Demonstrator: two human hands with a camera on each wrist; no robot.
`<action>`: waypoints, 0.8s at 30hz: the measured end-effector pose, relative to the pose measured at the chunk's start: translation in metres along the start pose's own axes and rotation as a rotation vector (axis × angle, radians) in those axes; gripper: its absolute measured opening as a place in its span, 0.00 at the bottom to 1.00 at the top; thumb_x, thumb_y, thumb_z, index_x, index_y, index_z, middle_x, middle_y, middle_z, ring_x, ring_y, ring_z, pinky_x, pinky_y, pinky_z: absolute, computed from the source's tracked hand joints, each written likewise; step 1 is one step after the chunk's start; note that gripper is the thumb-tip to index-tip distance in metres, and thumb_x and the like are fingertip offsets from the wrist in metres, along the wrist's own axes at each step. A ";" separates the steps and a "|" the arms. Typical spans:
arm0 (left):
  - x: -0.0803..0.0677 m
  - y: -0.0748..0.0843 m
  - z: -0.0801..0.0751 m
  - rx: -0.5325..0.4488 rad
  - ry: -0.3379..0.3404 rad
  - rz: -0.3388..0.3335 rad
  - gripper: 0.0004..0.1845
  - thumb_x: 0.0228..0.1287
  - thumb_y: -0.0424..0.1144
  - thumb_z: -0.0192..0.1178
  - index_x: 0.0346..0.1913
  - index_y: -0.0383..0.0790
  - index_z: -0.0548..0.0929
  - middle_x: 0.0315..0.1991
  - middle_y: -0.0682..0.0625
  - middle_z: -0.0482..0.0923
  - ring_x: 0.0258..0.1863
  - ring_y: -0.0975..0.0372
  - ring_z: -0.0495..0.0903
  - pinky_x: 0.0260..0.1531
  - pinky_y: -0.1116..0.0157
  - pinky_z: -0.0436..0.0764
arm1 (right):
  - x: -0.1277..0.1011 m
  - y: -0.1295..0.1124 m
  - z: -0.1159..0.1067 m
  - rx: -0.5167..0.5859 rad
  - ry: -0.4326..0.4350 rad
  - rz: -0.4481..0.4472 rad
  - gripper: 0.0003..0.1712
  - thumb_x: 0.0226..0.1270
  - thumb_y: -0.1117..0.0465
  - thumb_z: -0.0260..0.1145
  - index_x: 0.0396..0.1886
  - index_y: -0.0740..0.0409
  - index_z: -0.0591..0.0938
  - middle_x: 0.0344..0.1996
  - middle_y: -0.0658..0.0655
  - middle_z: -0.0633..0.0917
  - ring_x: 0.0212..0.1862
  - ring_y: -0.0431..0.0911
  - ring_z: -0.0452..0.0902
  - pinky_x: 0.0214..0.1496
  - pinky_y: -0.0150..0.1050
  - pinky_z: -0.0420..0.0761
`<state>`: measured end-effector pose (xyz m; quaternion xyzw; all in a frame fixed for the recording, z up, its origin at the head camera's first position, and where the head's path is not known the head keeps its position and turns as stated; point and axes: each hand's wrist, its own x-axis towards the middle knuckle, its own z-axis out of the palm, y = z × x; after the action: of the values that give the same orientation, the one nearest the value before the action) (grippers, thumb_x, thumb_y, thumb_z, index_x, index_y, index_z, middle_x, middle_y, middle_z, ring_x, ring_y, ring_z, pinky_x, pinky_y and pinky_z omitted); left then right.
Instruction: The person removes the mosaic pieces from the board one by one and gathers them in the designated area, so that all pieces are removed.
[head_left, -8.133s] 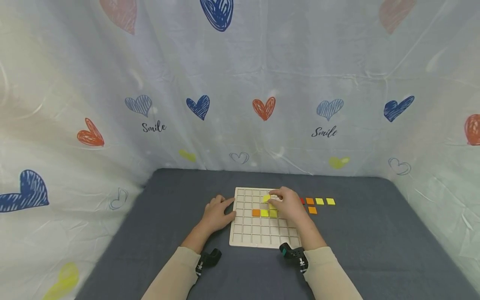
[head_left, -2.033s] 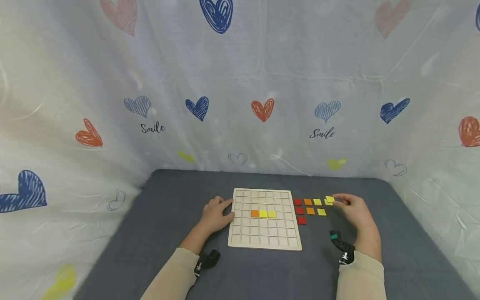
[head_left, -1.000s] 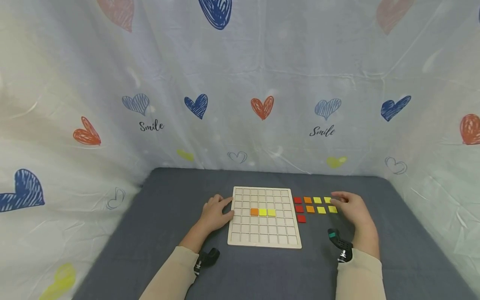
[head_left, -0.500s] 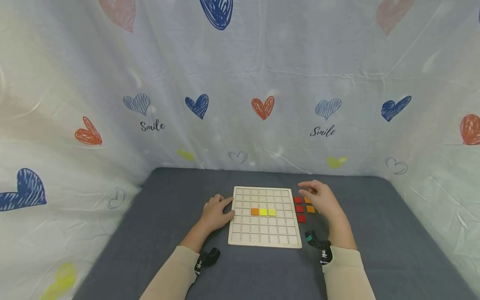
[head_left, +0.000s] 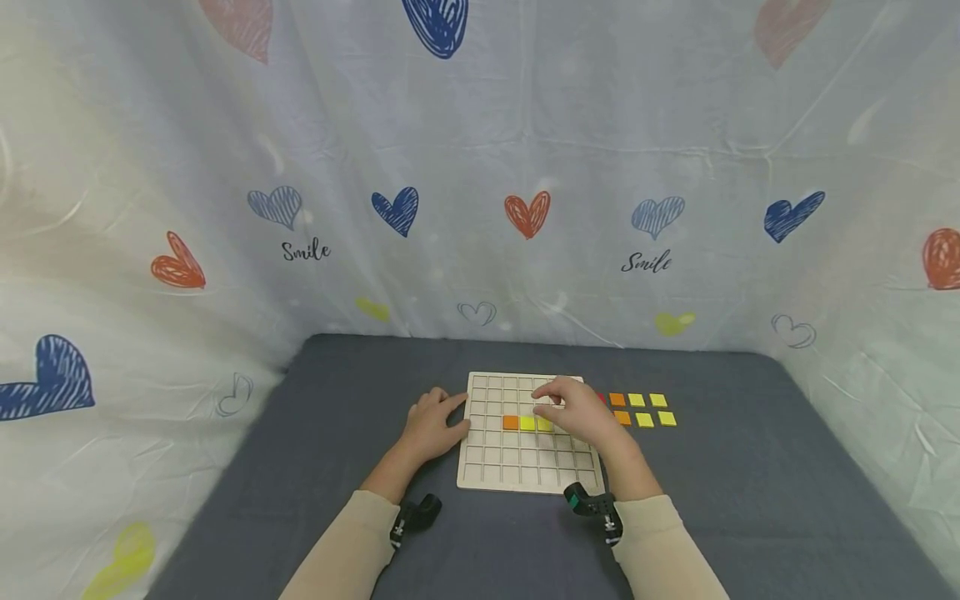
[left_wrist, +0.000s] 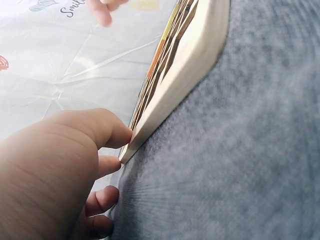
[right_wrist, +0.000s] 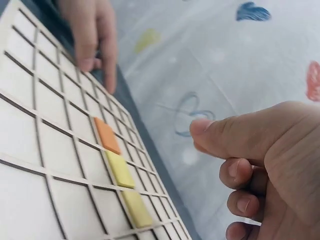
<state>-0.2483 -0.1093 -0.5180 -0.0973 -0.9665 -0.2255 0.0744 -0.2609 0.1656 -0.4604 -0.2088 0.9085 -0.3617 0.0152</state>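
A pale wooden grid board point(head_left: 487, 477) lies on the dark cloth. My left hand point(head_left: 429, 427) rests at its left edge, thumb and fingertips touching the rim, as the left wrist view also shows. One orange tile point(head_left: 511, 422) and two yellow tiles point(head_left: 527, 423) sit side by side in a middle row. Over the right part of the board hovers my right hand point(head_left: 576, 410), thumb and index finger apart above the rightmost yellow tile. No tile shows between them. In the right wrist view that hand point(right_wrist: 280, 150) has its other fingers loosely bent.
Right of the board, loose tiles lie in short rows: orange tiles point(head_left: 617, 398), yellow tiles point(head_left: 636, 400), and a red tile point(head_left: 601, 398) partly hidden by my right hand. A pale curtain point(head_left: 585, 250) printed with hearts hangs behind the table.
My right hand held a yellow tile over the board, set yellow tiles down at the right, let go, then swung left above the board. The left hand stays at the edge.
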 end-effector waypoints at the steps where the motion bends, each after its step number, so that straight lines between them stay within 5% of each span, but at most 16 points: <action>1: 0.000 0.000 0.000 0.001 0.001 0.000 0.27 0.58 0.53 0.56 0.61 0.52 0.73 0.37 0.53 0.64 0.33 0.61 0.59 0.34 0.60 0.58 | 0.001 -0.001 0.004 -0.017 -0.013 0.005 0.15 0.59 0.53 0.66 0.45 0.50 0.84 0.25 0.50 0.68 0.30 0.44 0.62 0.29 0.40 0.62; 8: 0.000 -0.001 -0.001 -0.001 -0.005 -0.004 0.27 0.58 0.53 0.55 0.62 0.52 0.73 0.37 0.53 0.64 0.33 0.61 0.59 0.34 0.60 0.58 | 0.008 -0.008 0.030 -0.163 -0.075 -0.015 0.17 0.57 0.52 0.67 0.44 0.53 0.85 0.25 0.48 0.74 0.25 0.42 0.64 0.28 0.38 0.66; 14: 0.000 0.000 -0.002 -0.001 -0.007 -0.008 0.27 0.58 0.53 0.55 0.62 0.52 0.73 0.37 0.53 0.64 0.32 0.61 0.59 0.34 0.60 0.58 | 0.009 -0.010 0.047 -0.297 -0.027 -0.010 0.14 0.52 0.52 0.68 0.39 0.50 0.86 0.33 0.48 0.80 0.32 0.40 0.71 0.37 0.39 0.72; 24: 0.001 -0.001 -0.001 0.002 -0.017 -0.009 0.27 0.58 0.53 0.55 0.62 0.52 0.73 0.35 0.54 0.63 0.31 0.61 0.59 0.33 0.60 0.57 | 0.010 -0.011 0.051 -0.322 0.049 -0.021 0.11 0.50 0.54 0.68 0.35 0.50 0.86 0.31 0.47 0.78 0.36 0.43 0.74 0.40 0.41 0.74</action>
<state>-0.2492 -0.1101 -0.5174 -0.0947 -0.9678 -0.2239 0.0655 -0.2572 0.1213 -0.4898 -0.2093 0.9526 -0.2163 -0.0445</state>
